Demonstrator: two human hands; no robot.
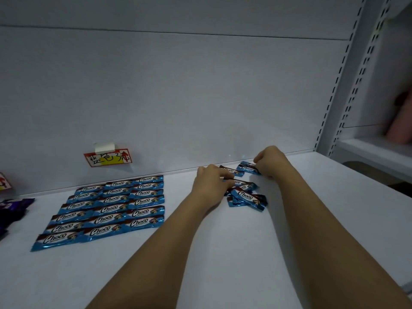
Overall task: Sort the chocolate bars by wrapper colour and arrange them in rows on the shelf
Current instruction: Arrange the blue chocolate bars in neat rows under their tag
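Pinching one end of a blue foil-wrapped chocolate bar (247, 168) near the back wall, the right hand (270, 162) has its fingers curled down over the wrapper's right edge. Just to its left, the left hand (210, 182) has its fingers bent and closed on another blue-and-brown wrapped bar (230, 170), its fingertips also lying over the top of a loose heap of blue wrapped bars (246, 196) that sits just in front of both hands; exactly which bar the left fingers grip is hard to tell. Both bare forearms reach in from the lower edge across the white shelf board (223, 253).

Well to the left of the hands, a sorted block of blue "Choco" bars (104, 208) lies flat in neat overlapping rows, three columns wide, running from the back wall toward the front. Further left, at the edge, a few purple wrapped bars (13, 208) lie together. On the grey back panel above the blue block hangs a red-bordered paper label with handwriting and a yellow patch (108, 157). To the right stand white slotted shelf uprights (334, 85), and beyond them a blurred pink object (399, 126) on a neighbouring shelf.
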